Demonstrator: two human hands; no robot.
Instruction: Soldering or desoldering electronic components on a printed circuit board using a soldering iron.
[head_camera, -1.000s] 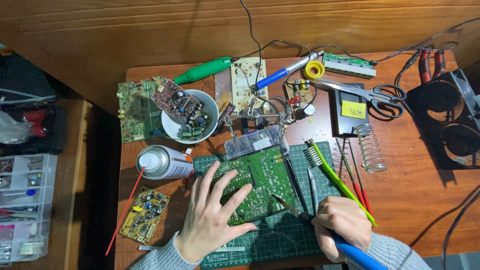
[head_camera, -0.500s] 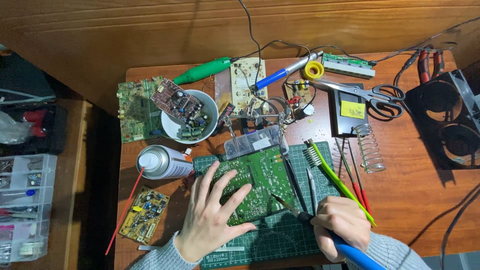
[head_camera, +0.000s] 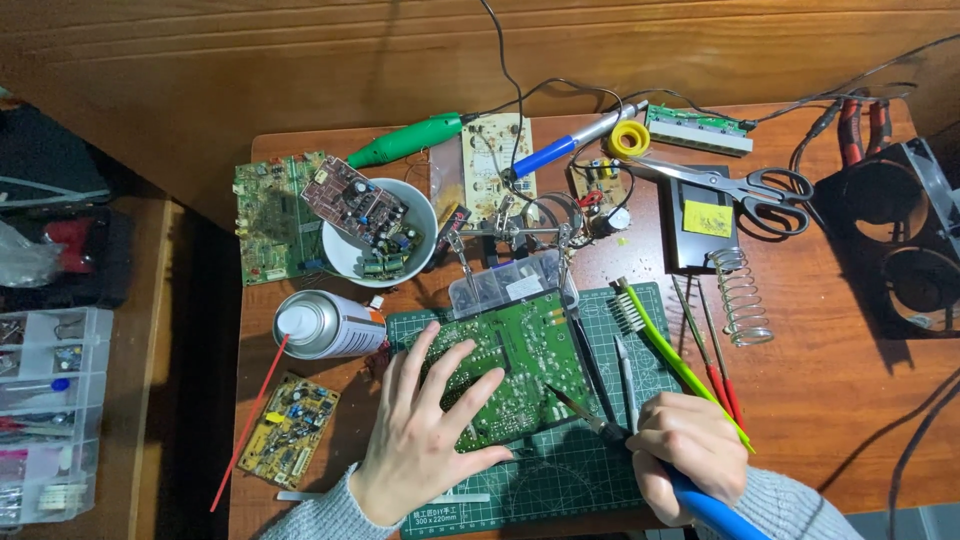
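Wooden desk (head_camera: 830, 400) was covered by a green cutting mat (head_camera: 560, 480), on which a green circuit board (head_camera: 510, 365) lay. It was pressed flat by the spread left hand (head_camera: 425, 440), while a blue-handled soldering iron (head_camera: 690, 495) was gripped by the right hand (head_camera: 685, 450), its tip at the board's edge.

A spray can (head_camera: 330, 324) lies on its side at the left edge of the green cutting mat (head_camera: 560, 480), its body white and silver with an orange band of label near the base. A square yellow sticker (head_camera: 707, 217) sits on top of a dark box right of the mat, below the scissors. A small white label (head_camera: 523, 288) marks the clear plastic case above the green board.
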